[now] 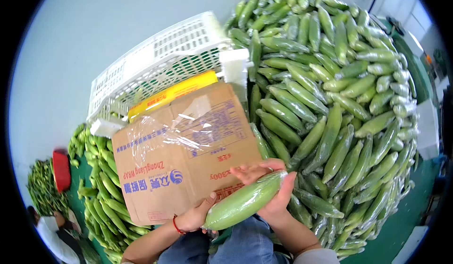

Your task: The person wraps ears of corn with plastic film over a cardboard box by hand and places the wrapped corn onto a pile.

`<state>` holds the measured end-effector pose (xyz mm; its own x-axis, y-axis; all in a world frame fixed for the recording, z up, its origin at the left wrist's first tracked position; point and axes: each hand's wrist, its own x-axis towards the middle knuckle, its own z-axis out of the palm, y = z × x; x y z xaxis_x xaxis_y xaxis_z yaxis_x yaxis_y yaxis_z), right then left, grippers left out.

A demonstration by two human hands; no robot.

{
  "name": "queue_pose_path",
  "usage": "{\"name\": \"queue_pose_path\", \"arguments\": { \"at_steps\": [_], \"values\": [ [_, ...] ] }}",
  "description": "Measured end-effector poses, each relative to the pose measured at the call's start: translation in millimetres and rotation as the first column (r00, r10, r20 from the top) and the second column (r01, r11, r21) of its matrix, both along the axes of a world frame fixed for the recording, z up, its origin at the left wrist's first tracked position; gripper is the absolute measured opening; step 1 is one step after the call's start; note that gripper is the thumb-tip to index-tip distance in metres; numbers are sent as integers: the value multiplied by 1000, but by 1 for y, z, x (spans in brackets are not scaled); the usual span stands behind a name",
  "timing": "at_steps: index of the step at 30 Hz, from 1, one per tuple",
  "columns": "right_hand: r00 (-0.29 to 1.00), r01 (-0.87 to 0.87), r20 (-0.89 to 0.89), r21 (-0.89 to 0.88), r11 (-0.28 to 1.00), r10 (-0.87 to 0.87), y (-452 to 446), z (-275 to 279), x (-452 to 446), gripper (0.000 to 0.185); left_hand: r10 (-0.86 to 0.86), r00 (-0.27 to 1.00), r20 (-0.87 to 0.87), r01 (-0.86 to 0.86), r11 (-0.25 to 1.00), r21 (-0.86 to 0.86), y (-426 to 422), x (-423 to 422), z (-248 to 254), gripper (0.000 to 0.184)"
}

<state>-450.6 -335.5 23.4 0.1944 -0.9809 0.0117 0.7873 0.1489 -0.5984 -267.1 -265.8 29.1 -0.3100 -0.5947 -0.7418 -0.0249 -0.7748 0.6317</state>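
A green vegetable, seemingly an ear of corn in its husk (245,201), lies slanted between my hands and has clear plastic film on it. My left hand (197,215), with a red string on the wrist, is closed round its lower left end. At the upper right end, my right hand (276,188) holds it with the thumb on the film and some fingers stretched out. Just beyond my hands stands a brown cardboard box (188,162) with printed text and loose film on top.
Behind the box is a white plastic crate (155,51) with a yellow box (174,91). A large heap of wrapped ears (330,98) fills the right. Unwrapped ears (106,202) lie left, near a red container (61,170). Another person (54,238) is at the lower left.
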Motion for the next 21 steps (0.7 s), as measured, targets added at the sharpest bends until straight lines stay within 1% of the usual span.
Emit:
{"name": "queue_pose_path", "arguments": {
  "at_steps": [1,2,3,4,5,6,7,8,9,11,12,14,15,16,17,18,19,20,21],
  "values": [
    [999,-35,14,38,999,35,-1,-3,-8,60,-37,999,25,37,999,-4,-11,-4,1,66],
    [1000,0,-7,56,998,1,1,-8,-12,61,-75,996,49,76,997,-9,-23,-8,2,66],
    [999,36,-26,74,997,-34,5,-13,-13,63,-117,971,210,167,957,-238,-38,-15,-2,59],
    [997,72,-44,91,993,-68,6,-20,-15,64,-120,923,366,285,852,-438,-55,-25,-9,52],
    [993,98,52,170,980,-109,4,-33,-23,63,-82,859,505,414,691,-592,-73,-32,-11,45],
    [979,109,143,252,961,-148,1,-51,-35,62,-5,634,774,644,558,-524,-95,-36,5,33],
    [955,107,229,337,936,-191,-2,-63,-47,61,124,344,931,825,433,-362,-124,-36,24,21],
    [930,118,260,461,880,-260,-11,-64,-58,56,264,503,823,721,398,-568,-157,-20,25,9],
    [909,170,246,517,839,-336,-16,-70,-68,55,430,437,790,523,593,-612,-192,-8,25,9],
    [912,229,157,574,786,-380,-21,-71,-88,56,603,333,725,595,462,-657,-244,23,22,25],
    [906,255,138,575,777,-400,-23,-73,-97,56,560,305,770,637,481,-602,-255,31,5,32],
    [895,306,93,581,754,-435,-21,-76,-114,57,467,238,852,712,513,-480,-269,46,-45,47],
    [885,386,18,528,756,-465,-21,-76,-126,58,438,101,893,820,472,-324,-271,46,-66,61],
    [869,457,-52,466,758,-492,-22,-75,-142,59,393,144,908,778,522,-349,-275,56,-77,62],
    [820,572,-185,277,772,-542,-25,-69,-163,60,348,185,919,733,574,-365,-280,57,-73,64],
    [735,670,-281,161,725,-617,-32,-56,-188,64,297,201,933,706,616,-349,-284,59,-71,64],
    [537,759,-483,-81,646,-691,-40,-36,-214,68,251,223,942,669,663,-335,-288,62,-71,64],
    [368,786,-548,-248,566,-751,-41,-29,-257,71,216,251,943,627,707,-329,-292,63,-70,64],
    [94,633,-705,-502,589,-702,-53,-11,-301,66,190,241,952,624,720,-302,-296,61,-66,64]
  ]
}}
